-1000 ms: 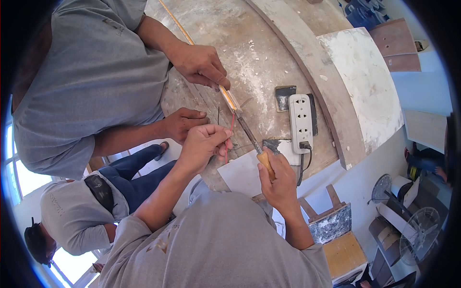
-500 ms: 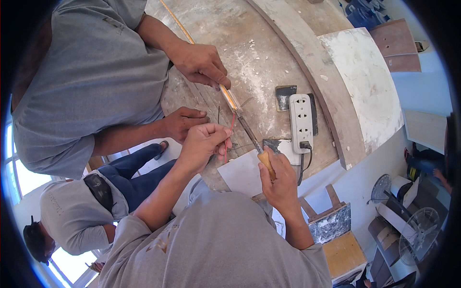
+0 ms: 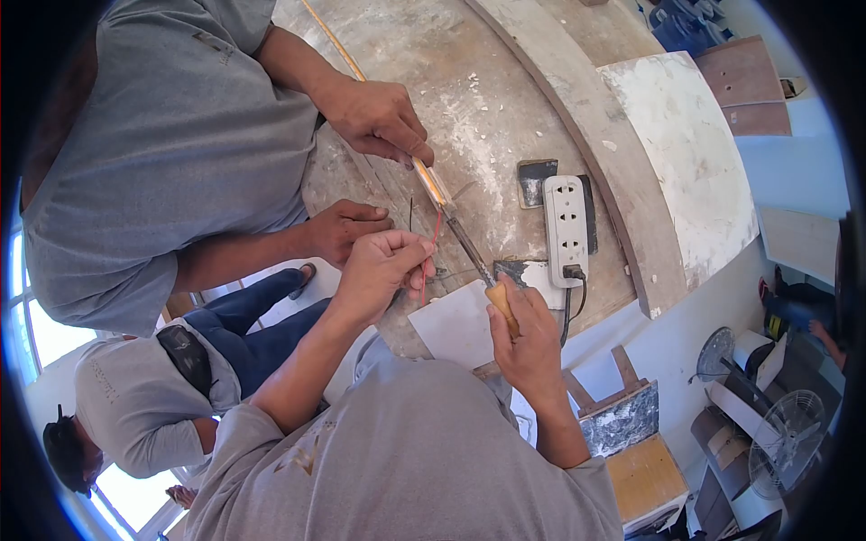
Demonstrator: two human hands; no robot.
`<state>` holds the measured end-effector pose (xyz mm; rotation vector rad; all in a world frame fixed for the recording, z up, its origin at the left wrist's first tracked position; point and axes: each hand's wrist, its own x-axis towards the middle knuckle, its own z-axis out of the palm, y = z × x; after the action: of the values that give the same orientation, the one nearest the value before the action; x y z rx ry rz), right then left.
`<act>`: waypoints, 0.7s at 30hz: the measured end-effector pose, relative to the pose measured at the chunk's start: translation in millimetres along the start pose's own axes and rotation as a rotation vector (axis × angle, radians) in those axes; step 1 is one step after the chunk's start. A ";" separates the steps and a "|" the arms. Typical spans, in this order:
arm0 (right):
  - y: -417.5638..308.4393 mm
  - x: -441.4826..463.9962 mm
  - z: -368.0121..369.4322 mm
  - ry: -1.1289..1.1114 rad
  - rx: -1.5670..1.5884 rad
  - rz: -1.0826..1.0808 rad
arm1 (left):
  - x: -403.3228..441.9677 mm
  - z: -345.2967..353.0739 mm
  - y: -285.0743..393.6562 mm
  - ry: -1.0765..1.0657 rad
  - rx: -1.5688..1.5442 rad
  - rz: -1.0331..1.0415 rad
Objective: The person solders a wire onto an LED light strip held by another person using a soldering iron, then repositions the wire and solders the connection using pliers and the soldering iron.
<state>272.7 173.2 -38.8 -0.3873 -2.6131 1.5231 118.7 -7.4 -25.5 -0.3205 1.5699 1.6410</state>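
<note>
My right hand (image 3: 526, 338) is closed around the wooden handle of a soldering iron (image 3: 467, 245). The iron's tip meets the end of an LED strip (image 3: 431, 185) on the workbench. Between the thumb and finger of my left hand (image 3: 386, 275) is a thin red wire (image 3: 437, 236), its upper end at the strip's end beside the tip. A co-worker's hand (image 3: 383, 122) presses the strip down near that end. The co-worker's other hand (image 3: 347, 230) rests at the bench edge, close to my left hand.
A white power strip (image 3: 566, 216) with a black plug lies on the dusty workbench (image 3: 487, 117), right of the iron. Beyond it runs a long curved board (image 3: 595, 149). A white sheet (image 3: 454, 326) lies under my wrists. Another person (image 3: 149, 397) is at lower left; fans (image 3: 787, 442) stand at right.
Almost nothing differs. My right hand and the soldering iron have shifted very slightly, while the tip stays at the strip's end. The red wire and the co-worker's hands keep their places.
</note>
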 end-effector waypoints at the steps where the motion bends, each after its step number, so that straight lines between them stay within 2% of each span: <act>1: 0.0 0.1 -0.1 0.002 -0.003 -0.004 | 0.1 -0.3 -0.3 -0.002 0.001 0.002; 21: -2.8 1.9 -5.0 0.018 -0.080 -0.032 | -0.8 -0.8 0.6 -0.017 0.027 0.016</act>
<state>271.4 176.6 -33.9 -0.3631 -2.6594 1.4016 118.5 -8.3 -24.7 -0.2799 1.5841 1.6298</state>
